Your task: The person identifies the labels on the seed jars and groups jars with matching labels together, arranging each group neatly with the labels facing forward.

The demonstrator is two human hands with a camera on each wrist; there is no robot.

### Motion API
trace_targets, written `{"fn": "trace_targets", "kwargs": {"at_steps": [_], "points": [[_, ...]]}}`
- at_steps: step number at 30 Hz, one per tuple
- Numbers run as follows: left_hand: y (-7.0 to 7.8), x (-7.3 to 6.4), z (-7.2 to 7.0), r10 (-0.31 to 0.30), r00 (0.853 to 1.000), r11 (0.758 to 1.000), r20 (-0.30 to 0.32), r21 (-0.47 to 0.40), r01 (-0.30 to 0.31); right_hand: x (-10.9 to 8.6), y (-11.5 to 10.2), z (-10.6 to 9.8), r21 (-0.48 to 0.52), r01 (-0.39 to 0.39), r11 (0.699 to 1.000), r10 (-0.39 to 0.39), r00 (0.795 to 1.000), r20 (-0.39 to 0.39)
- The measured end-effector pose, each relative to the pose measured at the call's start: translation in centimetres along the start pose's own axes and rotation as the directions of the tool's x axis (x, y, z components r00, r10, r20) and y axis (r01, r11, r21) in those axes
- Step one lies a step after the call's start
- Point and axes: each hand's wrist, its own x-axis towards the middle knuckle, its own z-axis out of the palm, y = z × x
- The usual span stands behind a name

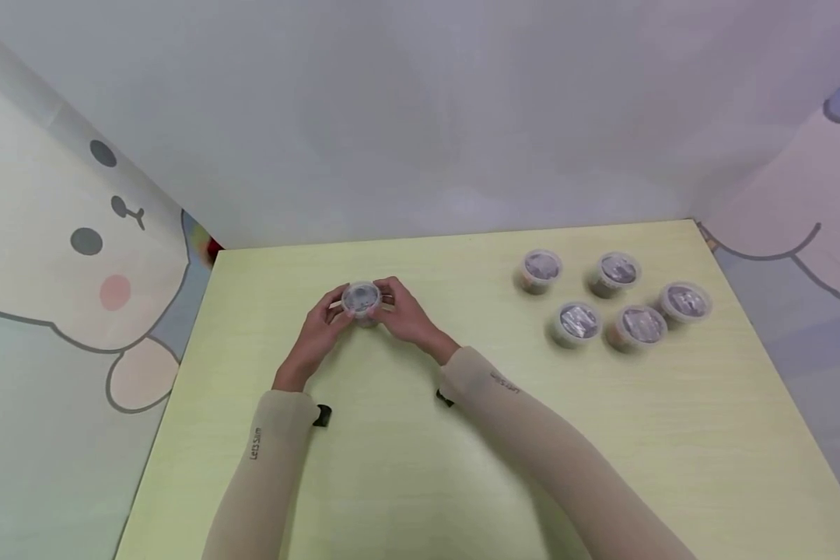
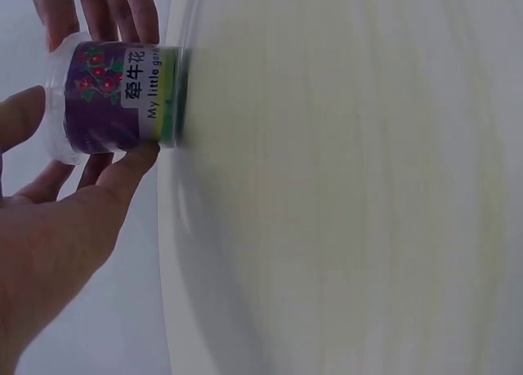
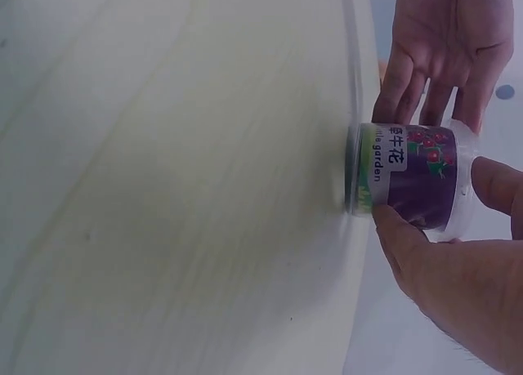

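Note:
A small lidded plastic cup (image 1: 362,299) is between both hands, over the left part of the table. Its purple label, seen on the cup (image 2: 118,97) in the left wrist view, shows red flowers and the words "My little garden". My left hand (image 1: 320,327) grips the cup's left side, fingers curved about the wall. From the opposite side my right hand (image 1: 407,315) holds it, with its thumb near the rim of the cup (image 3: 425,175) in the right wrist view. The cup is upright, its base at the tabletop; whether it touches, I cannot tell.
Several similar lidded cups stand in a loose group at the table's right: a back-left cup (image 1: 542,268), a front cup (image 1: 577,323) and a rightmost cup (image 1: 686,302) among them. The pale yellow table (image 1: 392,467) meets a grey-white wall (image 1: 434,124) at its back edge.

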Motion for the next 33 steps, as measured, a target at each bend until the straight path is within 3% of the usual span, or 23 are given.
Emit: {"fn": "trace_targets", "kwargs": {"at_steps": [8,15,23,33], "points": [[-0.2,0.3,0.1,0.0,1.0,1.0,-0.01,-0.024,0.0,0.3,0.0,0.0,-0.034,0.024,0.999,-0.024,1.0,-0.005],[-0.3,0.8,-0.1,-0.028,0.999,0.993,-0.037,-0.114,0.023,1.0,0.0,0.4,-0.031,0.005,1.0,-0.006,1.0,-0.019],[-0.2,0.8,-0.2,-0.018,0.999,0.993,-0.035,-0.119,0.014,1.5,0.1,0.5,-0.094,0.017,0.995,-0.019,0.999,-0.027],[-0.4,0.8,0.0,-0.022,0.998,0.993,-0.051,-0.116,0.016,1.5,0.0,0.4,-0.101,0.039,0.994,-0.04,0.999,-0.002]]}}
